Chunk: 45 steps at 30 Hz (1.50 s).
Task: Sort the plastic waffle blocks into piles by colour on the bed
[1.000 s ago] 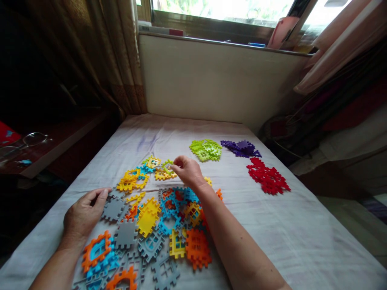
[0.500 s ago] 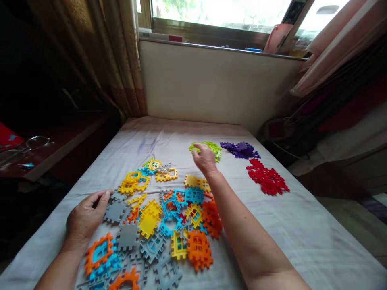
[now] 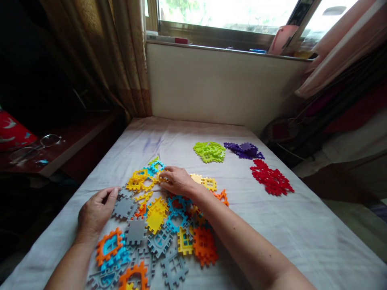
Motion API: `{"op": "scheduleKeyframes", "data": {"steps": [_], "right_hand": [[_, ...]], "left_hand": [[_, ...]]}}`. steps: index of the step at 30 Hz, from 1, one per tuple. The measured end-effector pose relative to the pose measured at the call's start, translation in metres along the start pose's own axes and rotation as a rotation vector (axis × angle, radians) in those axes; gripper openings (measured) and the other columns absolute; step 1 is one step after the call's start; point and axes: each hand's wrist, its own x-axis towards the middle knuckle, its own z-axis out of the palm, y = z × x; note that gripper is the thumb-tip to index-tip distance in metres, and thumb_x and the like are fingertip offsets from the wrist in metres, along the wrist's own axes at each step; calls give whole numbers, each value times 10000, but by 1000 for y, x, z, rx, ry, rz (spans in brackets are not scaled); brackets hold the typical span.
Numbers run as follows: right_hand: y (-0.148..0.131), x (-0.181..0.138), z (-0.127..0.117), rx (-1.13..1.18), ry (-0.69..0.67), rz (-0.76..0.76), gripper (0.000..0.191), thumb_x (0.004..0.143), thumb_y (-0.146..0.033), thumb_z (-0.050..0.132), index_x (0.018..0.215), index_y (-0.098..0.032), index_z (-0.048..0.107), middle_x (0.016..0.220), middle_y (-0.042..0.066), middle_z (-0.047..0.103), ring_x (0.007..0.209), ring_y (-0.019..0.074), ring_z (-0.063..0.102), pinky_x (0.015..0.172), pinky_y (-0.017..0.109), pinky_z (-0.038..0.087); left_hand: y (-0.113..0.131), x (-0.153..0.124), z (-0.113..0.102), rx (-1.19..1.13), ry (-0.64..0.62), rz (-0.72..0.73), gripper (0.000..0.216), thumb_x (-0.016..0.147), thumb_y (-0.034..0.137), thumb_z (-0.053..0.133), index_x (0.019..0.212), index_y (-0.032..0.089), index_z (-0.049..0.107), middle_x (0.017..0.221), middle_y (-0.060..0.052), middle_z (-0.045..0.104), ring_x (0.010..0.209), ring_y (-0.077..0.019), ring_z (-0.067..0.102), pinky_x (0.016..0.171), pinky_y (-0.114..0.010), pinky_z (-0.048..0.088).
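A mixed heap of flat toothed plastic tiles [image 3: 157, 229] in grey, orange, blue and yellow lies on the white sheet [image 3: 287, 233] in front of me. My right hand [image 3: 178, 181] reaches over the heap's far side, its fingers curled onto a yellow-orange tile [image 3: 162, 176] beside a cluster of yellow tiles [image 3: 139, 182]. My left hand [image 3: 96, 211] rests on the sheet at the heap's left edge, fingers loosely apart, fingertips touching a grey tile [image 3: 123, 207]. Farther off lie separate piles of green tiles [image 3: 209, 152], purple tiles [image 3: 244, 150] and red tiles [image 3: 271, 177].
The sheet-covered surface ends at a cream wall under a window sill [image 3: 226, 48]. Brown curtains [image 3: 121, 60] hang at the left. A dark side shelf on the left carries a pair of glasses [image 3: 36, 147]. Fabric and clutter crowd the right side.
My right hand carried a green tile to the green pile, left it there, and came back left to the yellow tiles. My left hand stayed put.
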Motion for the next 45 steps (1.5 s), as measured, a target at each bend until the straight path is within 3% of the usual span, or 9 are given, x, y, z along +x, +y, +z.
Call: {"op": "scheduleKeyframes", "data": {"steps": [4, 9, 12, 15, 21, 29, 35, 40, 45], "right_hand": [[2, -6, -12, 92, -76, 15, 221, 959, -355, 568, 1011, -273, 767, 1083, 9, 748, 972, 154, 677, 816, 239, 463], [11, 44, -19, -120, -5, 221, 365, 992, -265, 456, 1281, -279, 678, 1176, 52, 730, 1036, 195, 670, 852, 286, 479], [16, 77, -18, -239, -41, 169, 480, 961, -192, 471, 1409, -331, 575, 1342, 65, 641, 1185, 221, 605, 941, 324, 473], [19, 95, -17, -312, -140, 51, 491, 942, -184, 502, 1390, -368, 581, 1423, 73, 569, 1281, 255, 532, 1003, 388, 452], [26, 90, -18, -296, -121, 58, 344, 972, -228, 460, 1225, -282, 687, 1355, 78, 627, 1232, 247, 561, 975, 374, 449], [62, 44, -42, -313, -12, 395, 302, 948, -255, 488, 1125, -220, 730, 1110, 111, 755, 1003, 227, 690, 804, 289, 481], [110, -24, -78, -173, 252, 814, 347, 930, -401, 579, 1206, -231, 703, 1113, 74, 762, 1009, 233, 693, 799, 297, 497], [100, -101, -51, -18, 394, 665, 391, 943, -414, 528, 1241, -210, 680, 1131, 85, 747, 949, 212, 700, 824, 320, 533], [68, -158, -2, 71, 508, 521, 489, 936, -449, 477, 1300, -167, 643, 1337, 150, 645, 1257, 257, 585, 1068, 414, 468]], "left_hand": [[-3, 0, 2, -1, 29, 44, 254, 818, 456, 577, 851, 276, 753, 884, 6, 764, 803, -207, 665, 642, -267, 480], [-2, 0, 1, -5, 18, 59, 277, 803, 468, 559, 844, 274, 752, 889, -3, 770, 807, -207, 676, 658, -271, 497], [-1, 0, 0, -15, 16, 73, 296, 799, 484, 544, 834, 276, 752, 875, -5, 773, 792, -202, 681, 644, -267, 500], [-2, 0, 0, -13, 19, 74, 306, 791, 497, 546, 833, 278, 755, 876, -8, 776, 790, -205, 685, 648, -271, 505], [-2, -1, 0, -6, 22, 55, 295, 791, 488, 552, 837, 284, 760, 896, -4, 777, 808, -208, 683, 666, -276, 504], [-4, 0, 1, 6, 9, 25, 259, 824, 455, 570, 862, 277, 756, 919, 1, 766, 828, -207, 668, 678, -272, 496], [0, -1, -1, 13, 1, 56, 293, 843, 472, 531, 867, 278, 750, 927, -5, 770, 837, -222, 676, 704, -297, 509], [6, -3, 0, 37, -10, 177, 318, 830, 476, 507, 898, 273, 741, 973, -22, 768, 902, -236, 684, 788, -313, 528], [10, -5, 0, 124, -55, 267, 419, 846, 490, 431, 948, 233, 744, 1024, -80, 766, 989, -255, 689, 897, -332, 518]]}}
